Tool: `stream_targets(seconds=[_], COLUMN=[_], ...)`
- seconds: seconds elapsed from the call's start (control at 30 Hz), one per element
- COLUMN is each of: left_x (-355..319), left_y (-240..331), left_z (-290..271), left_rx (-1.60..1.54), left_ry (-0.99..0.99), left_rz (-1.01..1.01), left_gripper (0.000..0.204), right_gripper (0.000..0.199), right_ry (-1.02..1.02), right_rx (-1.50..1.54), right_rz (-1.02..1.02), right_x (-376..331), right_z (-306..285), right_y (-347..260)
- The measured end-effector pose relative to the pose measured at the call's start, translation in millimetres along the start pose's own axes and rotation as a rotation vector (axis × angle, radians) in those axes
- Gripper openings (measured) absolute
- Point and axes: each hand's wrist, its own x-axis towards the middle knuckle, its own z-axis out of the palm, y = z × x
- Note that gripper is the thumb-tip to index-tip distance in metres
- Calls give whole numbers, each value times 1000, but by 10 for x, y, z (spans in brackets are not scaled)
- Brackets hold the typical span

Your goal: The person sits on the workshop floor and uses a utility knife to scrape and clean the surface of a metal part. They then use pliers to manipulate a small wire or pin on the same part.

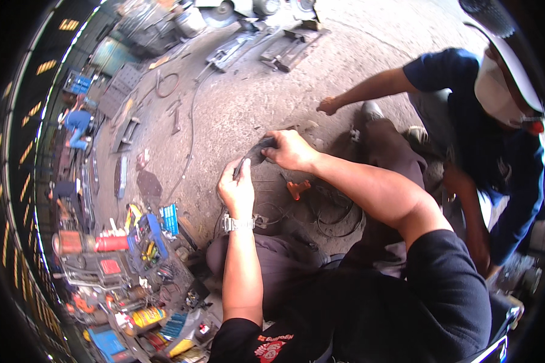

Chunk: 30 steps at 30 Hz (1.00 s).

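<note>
Both forearms reach over the lap to bare concrete floor (236, 103). Left hand (237, 189) closed, pinching a thin dark cable (241, 164); right hand (290, 150) clenched on its black sheathed end (261, 145). Judged step: working the cable end; next needs steady grip. Orange-handled tool (297, 189) lies just beside.

I am holding a dark, bent strip of rubbery material (255, 154) between my two hands, and it is arching up off the concrete. My right hand (290, 150) is gripping its upper end, where it is curling into a rounded hump. My left hand (237, 186) is pinching the lower end, which is running down as a thin, flat, dark tail, tilting toward my wrist.
</note>
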Motion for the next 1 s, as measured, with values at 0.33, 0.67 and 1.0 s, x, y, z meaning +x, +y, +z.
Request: stream_targets(seconds=[0.33,0.67,1.0], left_x=[-16,289,182], left_y=[-236,-359,-69], left_z=[60,-393,-89], left_rx=[-195,-1025,-900], left_ry=[-219,262,211], left_rz=[-198,-651,-597], left_gripper=[13,31,24], right_gripper=[31,60,56], right_ry=[-202,168,-11], right_rx=[-310,913,486], right_rz=[-281,42,-40], right_x=[-79,130,168], right_z=[-254,-762,-487], right_y=[-85,-279,-227])
